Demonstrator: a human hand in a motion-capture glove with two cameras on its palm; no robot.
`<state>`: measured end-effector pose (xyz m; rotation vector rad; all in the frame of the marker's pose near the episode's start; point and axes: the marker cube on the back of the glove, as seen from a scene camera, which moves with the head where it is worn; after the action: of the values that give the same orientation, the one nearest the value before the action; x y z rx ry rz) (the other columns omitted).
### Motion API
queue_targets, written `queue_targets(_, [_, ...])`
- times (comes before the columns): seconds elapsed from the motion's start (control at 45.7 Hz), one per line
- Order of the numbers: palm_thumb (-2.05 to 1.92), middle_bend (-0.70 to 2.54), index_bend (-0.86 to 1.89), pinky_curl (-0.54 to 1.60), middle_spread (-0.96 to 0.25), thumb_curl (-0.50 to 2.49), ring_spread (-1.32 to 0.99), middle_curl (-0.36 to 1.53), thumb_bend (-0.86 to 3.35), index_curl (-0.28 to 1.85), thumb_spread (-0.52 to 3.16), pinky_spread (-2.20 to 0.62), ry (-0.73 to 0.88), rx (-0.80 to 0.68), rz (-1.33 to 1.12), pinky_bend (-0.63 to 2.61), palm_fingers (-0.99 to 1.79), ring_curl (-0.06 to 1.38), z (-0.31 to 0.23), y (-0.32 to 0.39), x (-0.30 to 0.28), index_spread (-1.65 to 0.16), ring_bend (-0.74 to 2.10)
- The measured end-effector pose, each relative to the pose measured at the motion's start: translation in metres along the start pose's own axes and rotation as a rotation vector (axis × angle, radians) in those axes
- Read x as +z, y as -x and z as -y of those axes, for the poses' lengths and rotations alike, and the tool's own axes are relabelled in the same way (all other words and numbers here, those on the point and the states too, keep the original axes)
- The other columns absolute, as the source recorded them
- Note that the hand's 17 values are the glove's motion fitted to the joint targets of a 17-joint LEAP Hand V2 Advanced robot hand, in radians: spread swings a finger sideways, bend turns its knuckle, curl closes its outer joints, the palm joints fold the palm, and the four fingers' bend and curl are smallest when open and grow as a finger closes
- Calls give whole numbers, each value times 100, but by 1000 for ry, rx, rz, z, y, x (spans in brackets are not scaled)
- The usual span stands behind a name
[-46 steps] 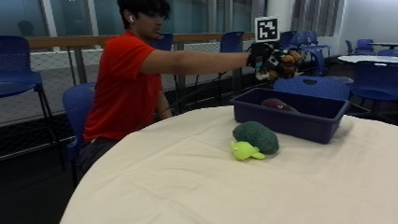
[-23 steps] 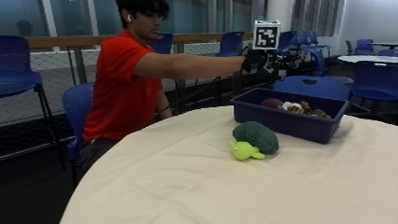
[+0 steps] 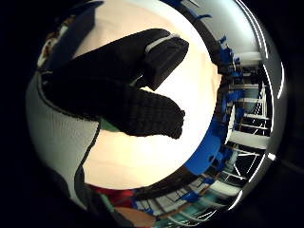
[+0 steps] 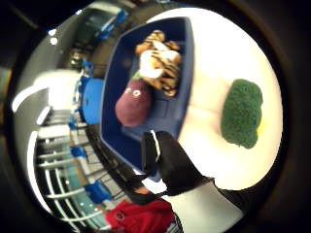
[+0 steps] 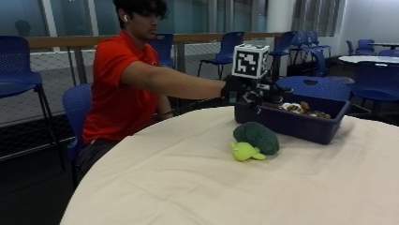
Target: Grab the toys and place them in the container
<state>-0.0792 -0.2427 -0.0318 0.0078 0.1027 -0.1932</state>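
Since a second ago: my right hand was raised above the container with a striped toy in it; now that toy lies inside and I see the hand lower, at the container's near end.
Person: seated at the left of the outside view, arm stretched out across the table toward the container.
Right hand: held in the air over the table edge beside the container; from the little finger side palm view its gloved fingers look loosely extended with nothing between them, so I read it as relaxed and holding nothing.
Broccoli toy: the green plush lies on the table just beside the container's near wall, well clear of my hand, not yet picked up.
Container: dark blue bin on the right part of the table; the thumb side palm view shows the tiger toy and a purple, eggplant-like toy lying in it, touching each other.
Done: two toys in, as far as I can see.
Left: I judge one toy, the broccoli, remains to be picked up and dropped in.
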Motion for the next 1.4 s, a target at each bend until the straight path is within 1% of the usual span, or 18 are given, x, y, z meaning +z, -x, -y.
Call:
queue_targets(0.131, [0, 11, 13, 38, -14, 37, 9, 18, -2, 31, 119, 13, 12, 30, 44, 141, -27, 25, 0, -29, 21, -37, 14])
queue_targets(0.285, [0, 13, 16, 36, -13, 35, 9, 19, -2, 31, 118, 13, 54, 60, 36, 137, -22, 22, 0, -46, 46, -38, 12])
queue_targets(0.504, [-1, 13, 16, 35, -12, 33, 9, 19, -3, 30, 116, 14, 122, 75, 30, 136, -22, 18, 6, -53, 80, -39, 12])
queue_targets(0.635, [-2, 15, 14, 35, -11, 32, 9, 21, -4, 29, 114, 13, 203, 82, 7, 136, -20, 16, 8, -54, 100, -39, 13])
queue_targets(0.723, [-2, 14, 10, 35, -10, 31, 9, 21, -4, 27, 113, 12, 213, 70, -25, 138, -18, 17, 9, -52, 110, -38, 18])
queue_targets(0.767, [0, 13, 7, 35, -9, 31, 8, 21, -2, 25, 115, 10, 214, 59, -42, 137, -12, 20, 9, -49, 111, -37, 28])
queue_targets(0.789, [1, 14, 6, 34, -10, 32, 7, 21, -1, 24, 115, 8, 216, 56, -45, 134, -3, 22, 9, -47, 111, -38, 39])
queue_targets(0.81, [2, 15, 7, 34, -10, 32, 7, 21, -1, 23, 116, 7, 217, 56, -46, 133, -2, 23, 9, -45, 111, -38, 43])
queue_targets(0.832, [4, 16, 6, 33, -10, 33, 4, 21, 0, 22, 117, 4, 217, 59, -46, 130, 7, 27, 9, -44, 111, -38, 56])
queue_targets(0.854, [5, 16, 7, 33, -10, 33, 3, 21, 0, 21, 118, 3, 215, 64, -46, 129, 7, 26, 9, -43, 111, -38, 59])
queue_targets(0.92, [11, 15, 10, 31, -10, 34, -6, 21, 3, 20, 122, -5, 194, 79, -42, 126, 20, 32, 8, -41, 111, -39, 82])
queue_targets(1.029, [23, 13, 14, 32, -12, 38, -20, 20, 10, 20, 133, -18, 131, 94, -16, 128, 35, 39, 6, -36, 104, -39, 101])
queue_targets(1.073, [27, 12, 17, 33, -13, 39, -23, 19, 12, 21, 136, -21, 103, 93, -6, 129, 38, 40, 5, -36, 98, -39, 104])
queue_targets(1.095, [31, 17, 17, 33, -14, 40, -25, 20, 15, 22, 138, -23, 89, 94, -1, 130, 45, 41, 3, -35, 95, -39, 106])
queue_targets(1.161, [39, 19, 17, 35, -16, 43, -30, 21, 19, 22, 141, -28, 44, 99, 23, 131, 49, 41, -1, -33, 81, -39, 106])
queue_targets(1.27, [55, 30, 22, 35, -23, 51, -38, 26, 25, 26, 132, -33, -34, 87, 31, 124, 60, 41, -8, -28, 52, -41, 100])
queue_targets(1.402, [62, 35, 25, 34, -30, 59, -45, 30, 25, 30, 121, -36, -99, 66, 19, 116, 67, 41, -12, -14, 13, -42, 97])
